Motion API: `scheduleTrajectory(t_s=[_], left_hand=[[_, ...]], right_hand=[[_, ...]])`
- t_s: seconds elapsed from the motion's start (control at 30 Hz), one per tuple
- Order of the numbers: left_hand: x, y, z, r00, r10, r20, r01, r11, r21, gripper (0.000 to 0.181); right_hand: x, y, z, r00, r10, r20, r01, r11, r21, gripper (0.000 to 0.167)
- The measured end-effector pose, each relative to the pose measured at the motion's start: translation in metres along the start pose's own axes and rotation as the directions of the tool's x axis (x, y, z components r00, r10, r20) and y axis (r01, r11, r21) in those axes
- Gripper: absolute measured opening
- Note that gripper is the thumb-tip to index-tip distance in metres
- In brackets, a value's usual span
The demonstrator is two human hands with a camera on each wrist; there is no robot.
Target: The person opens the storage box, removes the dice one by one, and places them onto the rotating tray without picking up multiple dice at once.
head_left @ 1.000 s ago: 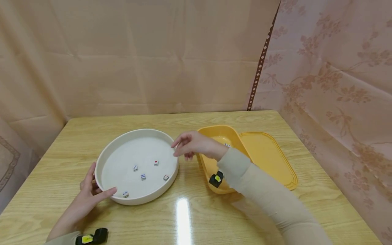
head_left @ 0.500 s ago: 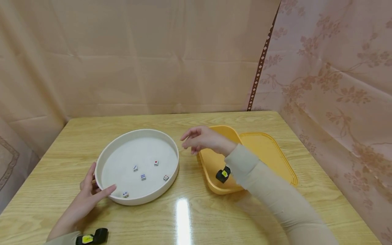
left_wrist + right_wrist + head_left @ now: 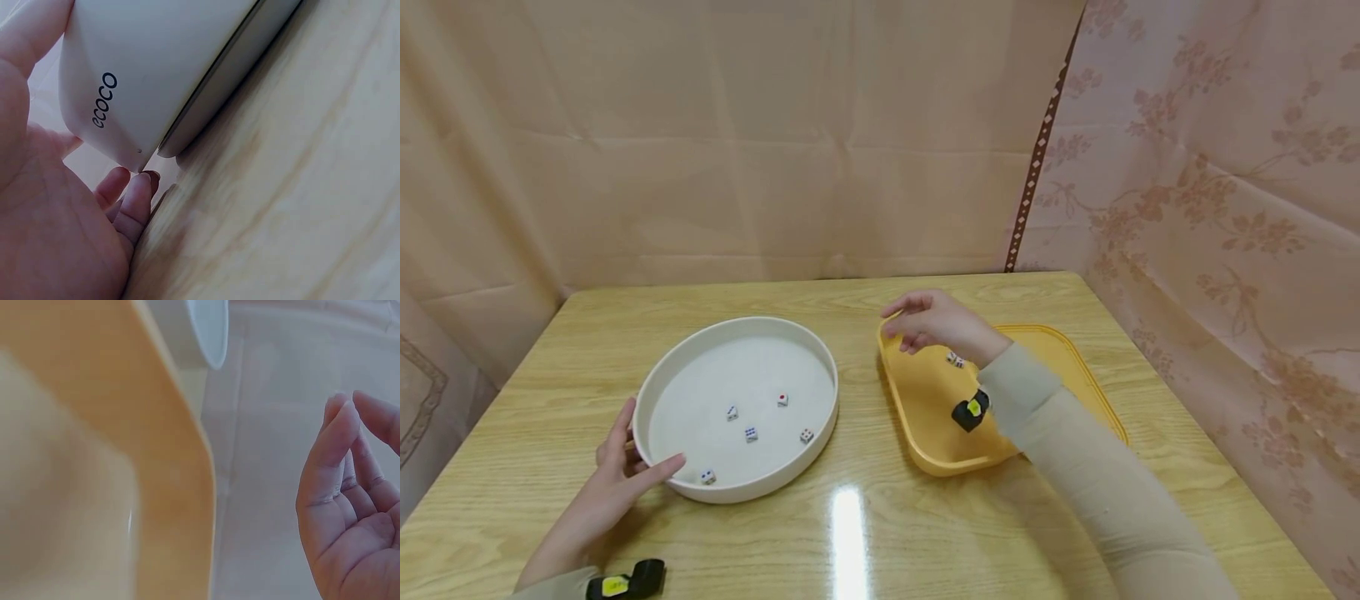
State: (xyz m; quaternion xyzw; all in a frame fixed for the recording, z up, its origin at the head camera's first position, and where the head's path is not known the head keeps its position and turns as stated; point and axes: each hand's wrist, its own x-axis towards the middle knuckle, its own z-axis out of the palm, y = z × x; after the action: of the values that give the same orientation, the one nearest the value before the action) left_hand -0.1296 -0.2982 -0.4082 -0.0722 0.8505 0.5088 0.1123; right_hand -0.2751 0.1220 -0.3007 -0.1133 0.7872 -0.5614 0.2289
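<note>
Fingers of the left hand (image 3: pixel 613 483) grip the white tray (image 3: pixel 752 358) at its near left side: the thumb lies over the rim, and the other fingers bend against the outer wall, where the left wrist view shows us the word "ecoco" near the fingertips. Just beyond this thumb tip, inside the tray, we see one die (image 3: pixel 708 477) with two blue dots upward. Farther from the thumb, on the same tray floor, lie four other dice (image 3: pixel 751 434), apart from one another. Past the tray, the right hand (image 3: pixel 936 321) hangs above the far end of the yellow box (image 3: pixel 917 392); its fingers are loosely bent, the thumb near the fingertips, and we see nothing held there. Below this hand, toward its wrist, at least two small dice (image 3: pixel 955 359) lie together in the box. On the wrist side of these fingers, the flat yellow lid (image 3: pixel 1060 358) rests on the wooden table (image 3: pixel 512 433). Behind both hands hangs a beige cloth (image 3: pixel 737 150).
</note>
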Motion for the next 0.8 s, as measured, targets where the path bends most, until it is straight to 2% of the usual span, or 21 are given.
scheduleTrajectory(t_s=[0.23,0.33,0.67,0.8], left_hand=[[0.001,0.0,0.0,0.999,-0.041,0.01,0.041,0.999,-0.011,0.116],[0.002,0.0,0.0,0.999,-0.031,0.006,0.031,0.999,-0.006,0.116],[0.002,-0.002,0.0,1.0,-0.009,-0.002,0.009,1.0,-0.002,0.116],[0.002,-0.001,0.0,1.0,-0.023,0.003,0.023,1.0,-0.006,0.117]], right_hand=[[0.002,0.016,-0.022,0.997,0.031,-0.074,-0.024,0.996,0.09,0.036],[0.002,0.023,-0.028,0.994,0.041,-0.101,-0.028,0.991,0.132,0.037],[0.002,0.04,-0.04,0.987,0.085,-0.135,-0.063,0.985,0.16,0.044],[0.001,0.045,-0.043,0.984,0.113,-0.138,-0.089,0.982,0.165,0.044]])
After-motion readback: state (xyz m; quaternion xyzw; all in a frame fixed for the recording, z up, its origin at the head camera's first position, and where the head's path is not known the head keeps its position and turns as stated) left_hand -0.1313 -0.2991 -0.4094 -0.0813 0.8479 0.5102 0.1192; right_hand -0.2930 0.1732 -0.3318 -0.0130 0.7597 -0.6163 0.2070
